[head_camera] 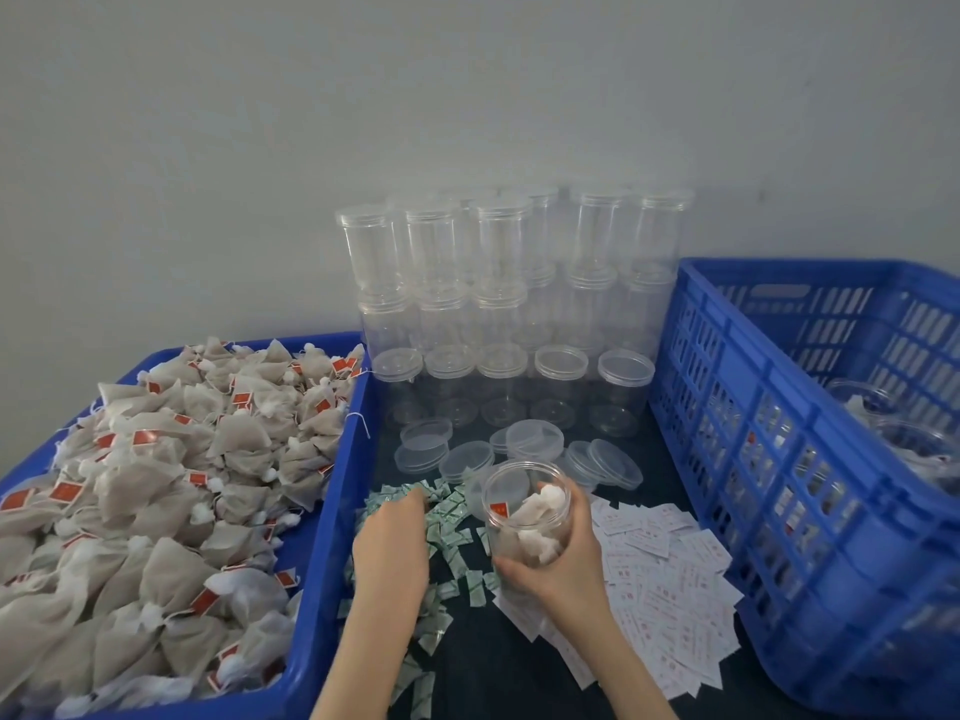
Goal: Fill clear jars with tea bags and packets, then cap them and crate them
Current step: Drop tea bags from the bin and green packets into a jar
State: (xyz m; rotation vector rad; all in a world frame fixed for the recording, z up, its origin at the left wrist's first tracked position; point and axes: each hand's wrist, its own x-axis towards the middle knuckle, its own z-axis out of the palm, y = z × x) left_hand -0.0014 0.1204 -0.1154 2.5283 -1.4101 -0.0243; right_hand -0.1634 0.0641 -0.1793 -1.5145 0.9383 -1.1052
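The jar point(527, 517) sits just right of centre in the lower half of the frame, uncapped and partly filled with tea bags; the right hand point(558, 558) has its grip wrapped round the lower wall and base, holding it above the dark tabletop point(498, 662); its long axis runs from the base, low and toward the person, up to the mouth, which tilts up and slightly left, away from the wearer. Going left to right: the blue tray point(317, 563) filling the lower left holds a deep heap of tea bags point(156, 485), so plenty of stock remains; the left hand point(389, 543) reaches down onto the scatter of green packets point(447, 517), its fingers hidden behind its back, so I cannot tell whether its grip is wide or narrow or has a packet; loose lids point(519, 444) lie just beyond the jar, and behind them, at centre, stacked empty jars point(498, 304) stand against the wall; white packets point(670, 579) spread to the right of the held jar; the blue crate point(779, 459) on the right already holds a few filled jars, dimly seen through its slots. By my judgement the work is early; this jar lacks its packets and cap, and many jars are unfilled.
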